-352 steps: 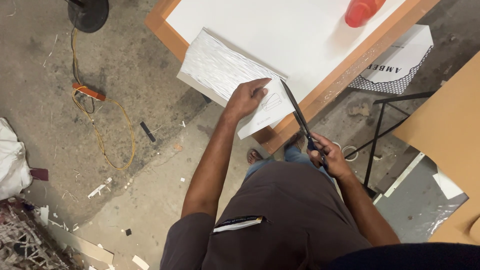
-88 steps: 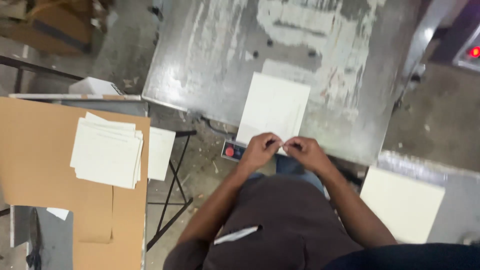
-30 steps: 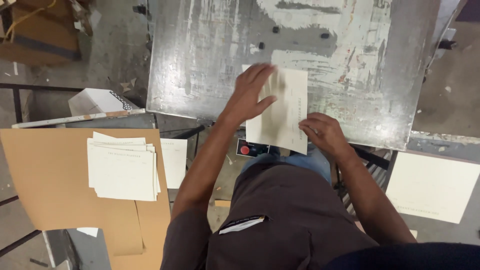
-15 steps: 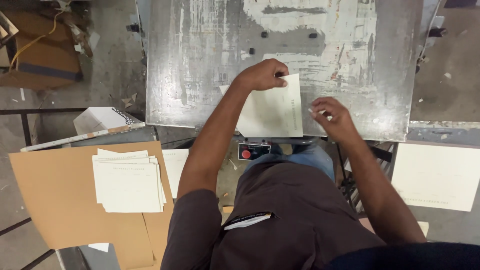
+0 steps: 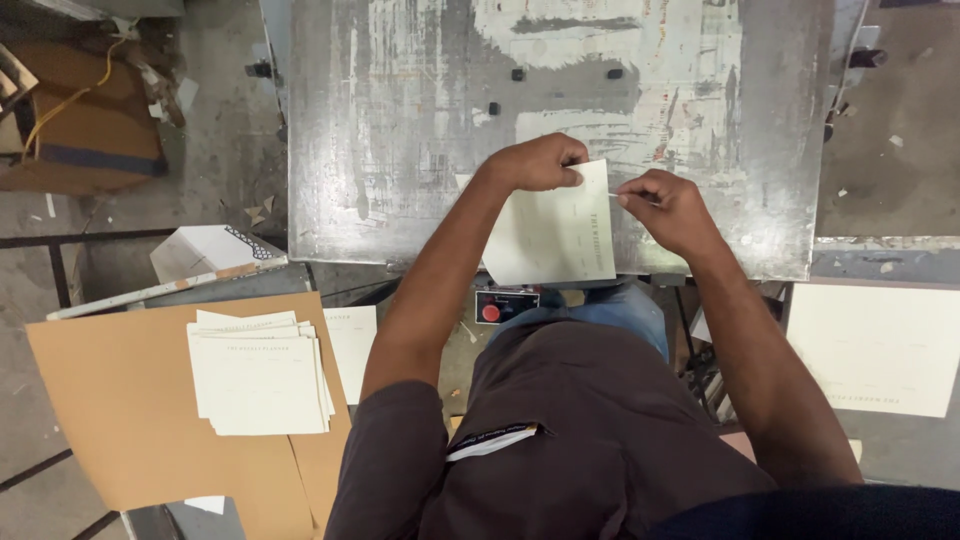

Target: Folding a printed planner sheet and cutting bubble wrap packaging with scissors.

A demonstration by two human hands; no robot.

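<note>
A cream printed paper sheet lies on the worn metal machine table, its near edge over the table's front. My left hand is closed on the sheet's top edge. My right hand pinches the sheet's upper right corner between thumb and fingers. Both hands sit at the far end of the sheet, a few centimetres apart.
A stack of cream sheets rests on a brown board at my left. Another cream sheet lies at the right. A control box with a red button hangs under the table. A cardboard box stands far left.
My hands have slid up to the sheet's top edge and corner, the right one now pinching it. The view has shifted slightly right and down.
</note>
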